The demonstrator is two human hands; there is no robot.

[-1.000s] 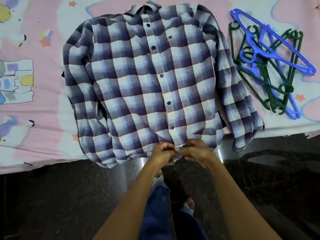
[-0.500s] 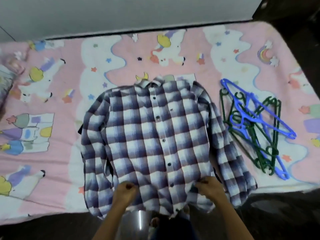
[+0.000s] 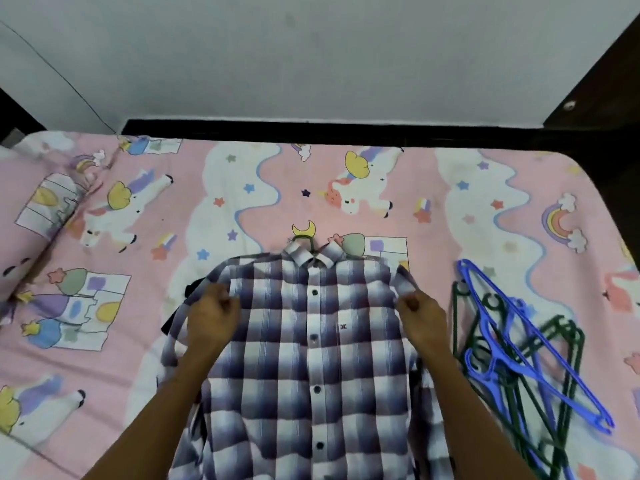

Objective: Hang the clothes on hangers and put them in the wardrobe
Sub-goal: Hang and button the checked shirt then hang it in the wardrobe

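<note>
Shirt (image 3: 311, 358) shoulders pinched: left hand (image 3: 212, 318), right hand (image 3: 417, 318), fingers curled.

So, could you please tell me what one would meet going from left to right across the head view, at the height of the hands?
Pink unicorn bedsheet → left hand gripping the shirt's shoulder → checked shirt with its button line → right hand gripping the other shoulder → pile of blue and green hangers.

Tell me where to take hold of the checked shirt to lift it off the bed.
Probably by the green hanger hook poking out of the collar of the checked shirt, coming from the far, wall side. The hook lies bare on the bedsheet; the left hand and right hand already pinch both shoulders.
</note>
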